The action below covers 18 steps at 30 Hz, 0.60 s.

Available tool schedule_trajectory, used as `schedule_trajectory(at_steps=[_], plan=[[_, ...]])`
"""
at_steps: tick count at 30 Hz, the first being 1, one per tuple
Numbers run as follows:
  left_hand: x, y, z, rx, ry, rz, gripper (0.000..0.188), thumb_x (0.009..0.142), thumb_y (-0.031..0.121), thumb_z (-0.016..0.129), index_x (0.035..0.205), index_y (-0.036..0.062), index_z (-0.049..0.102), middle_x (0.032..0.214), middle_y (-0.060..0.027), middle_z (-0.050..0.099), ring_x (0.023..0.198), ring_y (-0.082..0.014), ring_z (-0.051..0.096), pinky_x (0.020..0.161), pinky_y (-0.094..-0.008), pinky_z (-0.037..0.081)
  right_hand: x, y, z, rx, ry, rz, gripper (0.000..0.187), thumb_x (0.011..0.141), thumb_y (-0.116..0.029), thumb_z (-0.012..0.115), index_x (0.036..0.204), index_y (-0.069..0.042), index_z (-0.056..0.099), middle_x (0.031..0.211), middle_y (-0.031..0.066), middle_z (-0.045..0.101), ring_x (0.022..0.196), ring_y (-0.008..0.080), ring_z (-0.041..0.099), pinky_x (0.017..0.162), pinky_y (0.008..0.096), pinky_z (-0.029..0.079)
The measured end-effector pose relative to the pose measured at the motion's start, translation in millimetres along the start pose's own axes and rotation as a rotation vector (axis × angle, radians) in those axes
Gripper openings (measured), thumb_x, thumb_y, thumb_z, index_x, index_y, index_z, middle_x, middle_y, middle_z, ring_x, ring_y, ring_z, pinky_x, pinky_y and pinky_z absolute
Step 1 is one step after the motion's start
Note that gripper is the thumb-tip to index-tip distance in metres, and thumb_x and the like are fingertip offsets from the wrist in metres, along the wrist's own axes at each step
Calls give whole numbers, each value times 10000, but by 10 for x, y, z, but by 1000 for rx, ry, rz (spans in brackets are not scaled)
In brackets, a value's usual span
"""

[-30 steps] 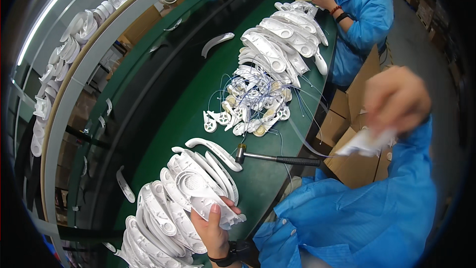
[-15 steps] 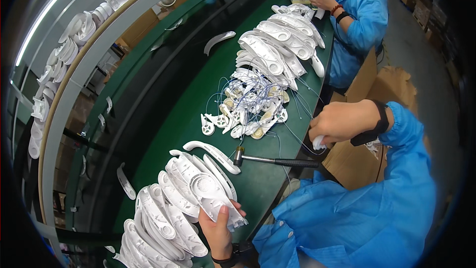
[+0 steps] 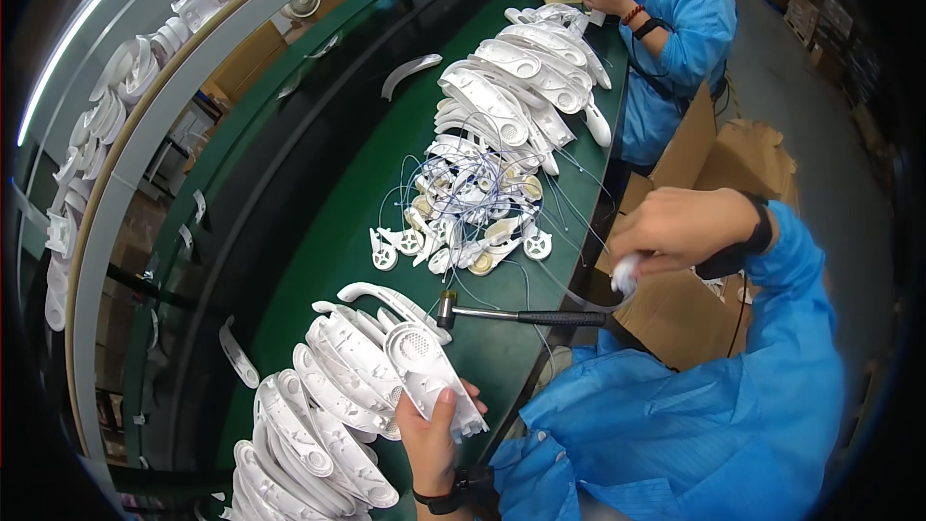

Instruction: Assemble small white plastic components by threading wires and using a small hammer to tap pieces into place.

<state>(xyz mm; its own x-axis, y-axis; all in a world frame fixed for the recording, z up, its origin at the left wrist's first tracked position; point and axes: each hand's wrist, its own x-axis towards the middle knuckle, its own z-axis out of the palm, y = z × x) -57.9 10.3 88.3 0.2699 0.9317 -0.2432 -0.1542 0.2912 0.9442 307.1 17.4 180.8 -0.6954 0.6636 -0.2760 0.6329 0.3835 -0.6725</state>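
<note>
In my left hand [image 3: 428, 434] is a white plastic shell [image 3: 421, 359] with a round perforated grille, my thumb on its inner face and the fingers behind. It is held over the near stack of similar white shells [image 3: 307, 420]. Off the belt's right edge, my right hand [image 3: 683, 228] pinches a small rounded white part [image 3: 626, 273], its kind mostly hidden by the fingers. A thin wire appears to run to it from the tangled heap of wired white parts [image 3: 463, 198]. Between the hands lies a hammer [image 3: 540, 316], its head toward the shells.
More white shells [image 3: 521, 77] are stacked farther along the green belt [image 3: 338, 203]. An open cardboard box [image 3: 690, 318] stands below my right hand. A co-worker in a blue smock [image 3: 675, 14] handles a white part at the far right. A curved rail [image 3: 145, 145] runs along the left.
The view has shifted slightly. My left hand has tilted the shell more upright and apart from the stack. The white part in my right hand shows more below the fingers.
</note>
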Motion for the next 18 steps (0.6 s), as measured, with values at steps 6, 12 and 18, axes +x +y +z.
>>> schedule_trajectory(at_steps=[6,12,18], plan=[[231,28,143,-39,-120,-30,323,935,139,572,1176,-55,482,968,-167,663,669,-214,665,571,-303,550,42,167,124,-223,124,117,203,849,-170,660,1012,-53,631,944,110,679,858,326,650,732,404,512],[797,51,516,-193,-273,-58,510,925,181,576,1323,-73,383,1262,-207,570,675,-236,674,581,-320,571,21,253,166,-233,99,85,254,875,-211,646,1096,-88,629,988,89,676,856,314,648,708,410,512],[1347,-135,837,-222,-338,-118,587,920,221,570,1364,-92,348,1368,-223,504,670,-253,681,577,-336,582,-62,267,258,99,-259,-85,240,964,-222,561,1129,-57,617,1065,93,678,942,293,645,772,387,513]])
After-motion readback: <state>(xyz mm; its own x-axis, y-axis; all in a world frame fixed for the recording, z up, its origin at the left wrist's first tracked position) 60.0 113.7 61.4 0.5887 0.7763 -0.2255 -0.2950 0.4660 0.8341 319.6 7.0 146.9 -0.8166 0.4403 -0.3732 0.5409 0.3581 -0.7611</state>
